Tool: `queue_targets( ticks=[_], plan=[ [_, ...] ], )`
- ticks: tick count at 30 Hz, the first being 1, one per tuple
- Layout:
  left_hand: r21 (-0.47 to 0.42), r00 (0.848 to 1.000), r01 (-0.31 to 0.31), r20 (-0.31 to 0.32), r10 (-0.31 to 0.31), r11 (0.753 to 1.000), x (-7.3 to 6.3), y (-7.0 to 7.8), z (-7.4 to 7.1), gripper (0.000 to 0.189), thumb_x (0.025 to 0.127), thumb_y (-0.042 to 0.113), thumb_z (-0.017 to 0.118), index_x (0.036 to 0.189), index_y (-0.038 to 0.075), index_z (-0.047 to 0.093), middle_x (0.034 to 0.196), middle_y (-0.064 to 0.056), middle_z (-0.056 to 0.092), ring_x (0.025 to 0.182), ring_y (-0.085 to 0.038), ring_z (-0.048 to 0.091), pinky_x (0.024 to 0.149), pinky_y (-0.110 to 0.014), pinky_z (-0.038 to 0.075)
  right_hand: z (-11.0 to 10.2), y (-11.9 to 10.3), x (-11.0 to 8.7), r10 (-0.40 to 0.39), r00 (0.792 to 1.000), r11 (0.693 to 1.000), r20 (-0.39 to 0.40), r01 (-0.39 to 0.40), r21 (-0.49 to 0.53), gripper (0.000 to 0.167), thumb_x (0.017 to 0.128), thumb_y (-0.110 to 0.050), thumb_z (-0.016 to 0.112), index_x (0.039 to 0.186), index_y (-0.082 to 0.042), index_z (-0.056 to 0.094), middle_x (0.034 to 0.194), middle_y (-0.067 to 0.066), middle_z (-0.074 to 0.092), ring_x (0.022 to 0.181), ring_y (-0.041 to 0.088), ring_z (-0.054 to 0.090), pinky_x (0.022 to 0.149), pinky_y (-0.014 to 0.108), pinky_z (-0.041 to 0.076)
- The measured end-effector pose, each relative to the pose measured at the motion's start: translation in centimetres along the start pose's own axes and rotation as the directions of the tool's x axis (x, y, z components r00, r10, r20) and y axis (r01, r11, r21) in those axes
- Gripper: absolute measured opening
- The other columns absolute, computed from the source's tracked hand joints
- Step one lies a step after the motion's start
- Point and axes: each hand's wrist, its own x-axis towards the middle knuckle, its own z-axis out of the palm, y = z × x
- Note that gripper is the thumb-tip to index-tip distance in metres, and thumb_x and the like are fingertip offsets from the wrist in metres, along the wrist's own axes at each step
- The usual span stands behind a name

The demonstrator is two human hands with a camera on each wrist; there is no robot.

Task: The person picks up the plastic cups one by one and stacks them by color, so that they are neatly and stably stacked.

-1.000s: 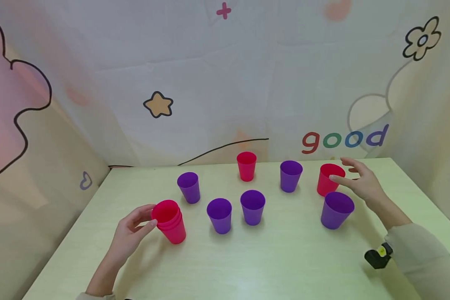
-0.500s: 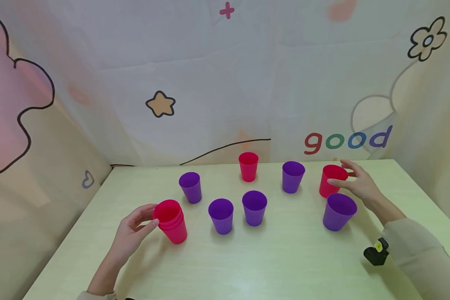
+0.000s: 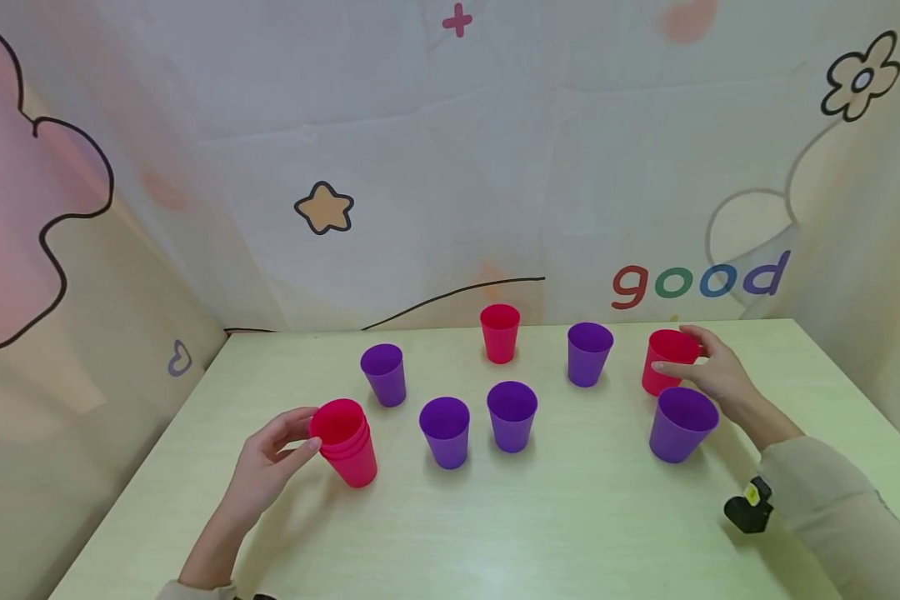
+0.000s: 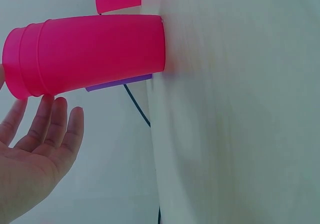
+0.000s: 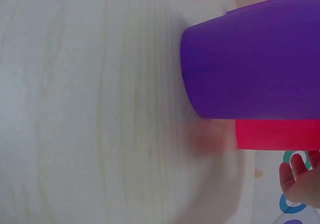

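Note:
At the left of the table, my left hand (image 3: 265,468) holds a stack of nested red cups (image 3: 356,463) by the rim, thumb in front and fingers behind. The left wrist view shows the fingertips against the stacked rims (image 4: 37,59). On the right, my right hand (image 3: 726,382) has its thumb across the near side of a single upright red cup (image 3: 663,354) and its fingers round the far side. A purple cup (image 3: 675,435) stands just in front of that cup and hides part of it in the right wrist view, where only some fingers (image 5: 295,176) show.
Between the hands stand several upright purple cups: one far left (image 3: 387,385), two in the middle (image 3: 448,443) and one at the back (image 3: 587,362). Another red cup (image 3: 500,340) stands near the rear edge. A printed cloth (image 3: 420,167) hangs behind the table (image 3: 510,533).
My right hand has come down and left onto the red cup, its thumb and fingers closing round it. The left hand stays at the red stack.

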Motion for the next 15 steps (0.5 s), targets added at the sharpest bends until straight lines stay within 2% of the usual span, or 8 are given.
queue_targets(
  ticks=[15],
  plan=[
    [-0.015,1.000,-0.004,0.007,0.005,1.000,0.00,0.00,0.06,0.040,0.086,0.015,0.063,0.123,0.004,0.051,0.114,-0.015,0.056,0.096,-0.009,0.054,0.075,-0.026,0.050,0.03,-0.23,-0.31,-0.010,0.998,0.999,-0.067,0.013,0.034,0.086,0.086,-0.037,0.060,0.143,0.002,0.009,0.141,0.030,0.019,0.125,0.049,0.020,0.094,0.061,0.030]
  ],
)
